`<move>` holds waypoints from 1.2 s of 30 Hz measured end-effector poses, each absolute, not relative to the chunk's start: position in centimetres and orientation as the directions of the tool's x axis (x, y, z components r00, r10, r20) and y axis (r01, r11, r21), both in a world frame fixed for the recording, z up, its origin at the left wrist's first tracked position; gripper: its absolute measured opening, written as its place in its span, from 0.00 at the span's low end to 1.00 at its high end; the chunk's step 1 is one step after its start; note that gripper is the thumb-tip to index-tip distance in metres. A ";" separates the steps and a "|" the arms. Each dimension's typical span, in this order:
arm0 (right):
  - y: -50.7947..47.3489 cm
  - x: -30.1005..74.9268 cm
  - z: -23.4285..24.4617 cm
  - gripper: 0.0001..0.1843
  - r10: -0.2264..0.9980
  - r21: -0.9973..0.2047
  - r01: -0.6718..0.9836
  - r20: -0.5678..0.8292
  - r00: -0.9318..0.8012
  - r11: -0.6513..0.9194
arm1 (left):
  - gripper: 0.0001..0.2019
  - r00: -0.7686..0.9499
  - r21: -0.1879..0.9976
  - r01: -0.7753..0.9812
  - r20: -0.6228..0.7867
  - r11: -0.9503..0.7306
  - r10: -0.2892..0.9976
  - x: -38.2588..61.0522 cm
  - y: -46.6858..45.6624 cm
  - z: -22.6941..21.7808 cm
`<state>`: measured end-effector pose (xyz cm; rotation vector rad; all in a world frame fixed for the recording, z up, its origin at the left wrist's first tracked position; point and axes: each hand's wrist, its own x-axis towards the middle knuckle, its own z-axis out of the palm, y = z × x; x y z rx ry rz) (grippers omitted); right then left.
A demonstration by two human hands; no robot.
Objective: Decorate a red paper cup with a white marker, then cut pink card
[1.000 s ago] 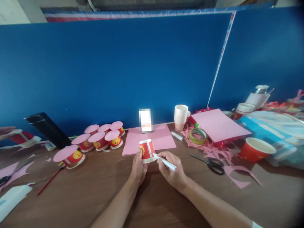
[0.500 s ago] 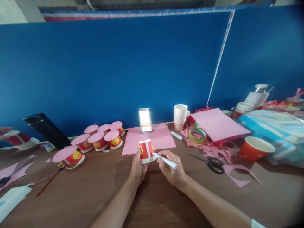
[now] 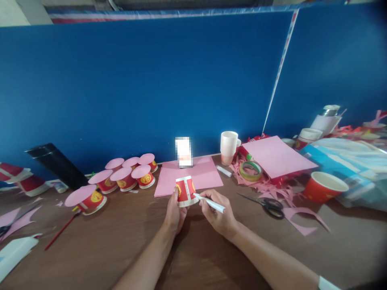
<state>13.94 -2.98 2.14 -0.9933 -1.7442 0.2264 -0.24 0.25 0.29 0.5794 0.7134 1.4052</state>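
Observation:
My left hand (image 3: 175, 211) is closed around a red and white paper cup (image 3: 183, 197) with yellow emblems, held upside down with its wide rim low. In my right hand (image 3: 219, 211) is a white marker pen (image 3: 214, 204), whose tip points at the cup's right side; I cannot tell whether it touches. Behind the cup lie pink paper sheets (image 3: 205, 173). A white pen cap (image 3: 224, 171) rests to the right of the sheets. Several upturned cups topped with pink paper discs (image 3: 81, 195) stand to the left.
Black-handled scissors (image 3: 272, 207) and pink offcuts (image 3: 302, 225) lie at right, near a roll of tape (image 3: 250, 171), an orange paper cup (image 3: 325, 187) and stacked white cups (image 3: 229, 145). A black flask (image 3: 57, 165) and a red brush (image 3: 62, 231) are at left. A blue partition (image 3: 181, 80) stands behind.
The pen and the cup keep nearly the same pose in my hands. At far left, a person's hand seen beside a red cup is out of view, and that cup is tilted differently.

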 end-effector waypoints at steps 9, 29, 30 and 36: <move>-3.1 14.1 2.5 0.05 0.707 -0.578 0.501 0.700 -0.100 0.644 | 0.15 0.034 0.726 -0.680 -0.108 0.102 0.994 -0.3 0.3 0.2; -2.3 14.3 1.7 0.06 0.816 -0.798 0.305 0.570 0.099 0.520 | 0.17 0.044 0.722 -0.686 -0.087 0.093 0.995 -0.5 0.3 0.1; -2.2 14.3 1.7 0.08 0.799 -0.770 0.338 0.596 0.077 0.542 | 0.17 0.046 0.721 -0.686 -0.090 0.097 0.995 -0.5 0.3 0.1; -1.1 14.4 0.8 0.16 0.748 -0.644 0.532 0.663 0.028 0.550 | 0.15 0.072 0.694 -0.715 -0.054 0.089 0.996 -0.6 0.2 0.3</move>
